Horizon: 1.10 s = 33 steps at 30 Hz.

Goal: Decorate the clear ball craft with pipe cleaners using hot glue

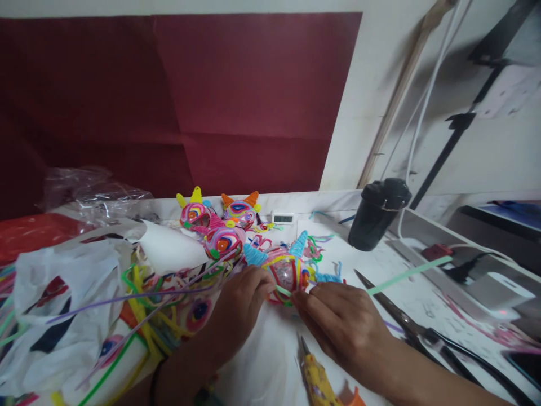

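My left hand and my right hand meet at the front of a round, colourful pipe-cleaner figure with two light-blue horns. Both pinch a pale green pipe cleaner, a short piece of which shows between my fingertips against the figure's lower edge. Its long free end sticks out to the right, past my right hand. My fingers cover part of the figure's lower front. Below my right hand lies a yellow glue gun with a pointed tip.
Similar figures stand behind. Loose pipe cleaners and a white plastic bag crowd the left. Large black-handled scissors, a black lidded cup and a power strip occupy the right. A small digital display stands near the wall.
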Each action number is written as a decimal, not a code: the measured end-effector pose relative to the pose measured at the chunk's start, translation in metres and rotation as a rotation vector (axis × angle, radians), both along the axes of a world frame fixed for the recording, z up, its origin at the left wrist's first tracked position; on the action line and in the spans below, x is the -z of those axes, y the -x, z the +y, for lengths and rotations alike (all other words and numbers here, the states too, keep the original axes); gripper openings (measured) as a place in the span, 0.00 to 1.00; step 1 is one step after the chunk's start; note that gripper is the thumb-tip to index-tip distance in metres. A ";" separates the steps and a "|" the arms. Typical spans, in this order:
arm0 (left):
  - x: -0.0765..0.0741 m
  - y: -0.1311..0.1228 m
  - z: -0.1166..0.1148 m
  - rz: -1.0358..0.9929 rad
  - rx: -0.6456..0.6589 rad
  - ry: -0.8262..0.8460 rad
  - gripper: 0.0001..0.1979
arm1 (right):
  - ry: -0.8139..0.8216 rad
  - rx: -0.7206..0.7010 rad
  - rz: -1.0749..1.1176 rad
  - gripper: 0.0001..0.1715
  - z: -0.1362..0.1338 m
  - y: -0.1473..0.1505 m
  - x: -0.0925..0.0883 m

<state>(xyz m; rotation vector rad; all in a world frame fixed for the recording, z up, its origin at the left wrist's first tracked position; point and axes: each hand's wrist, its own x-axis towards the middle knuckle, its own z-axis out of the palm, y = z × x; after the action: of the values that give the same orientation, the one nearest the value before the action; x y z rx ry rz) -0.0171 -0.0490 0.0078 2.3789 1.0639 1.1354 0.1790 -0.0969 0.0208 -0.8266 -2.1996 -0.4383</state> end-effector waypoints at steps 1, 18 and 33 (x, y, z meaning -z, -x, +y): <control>0.000 0.000 0.001 -0.019 -0.011 0.014 0.08 | -0.011 0.003 -0.001 0.14 0.002 -0.001 0.000; 0.018 0.005 0.015 -0.061 -0.078 -0.294 0.06 | -0.077 0.056 -0.054 0.10 0.024 -0.003 0.011; 0.025 0.006 0.008 0.074 -0.035 -0.449 0.08 | -0.105 0.067 -0.098 0.10 0.025 0.001 0.011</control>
<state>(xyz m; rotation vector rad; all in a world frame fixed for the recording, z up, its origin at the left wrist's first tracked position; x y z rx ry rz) -0.0233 -0.0407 -0.0168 2.7684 0.9551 1.4348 0.1779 -0.0722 0.0095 -0.8394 -2.2224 -0.6336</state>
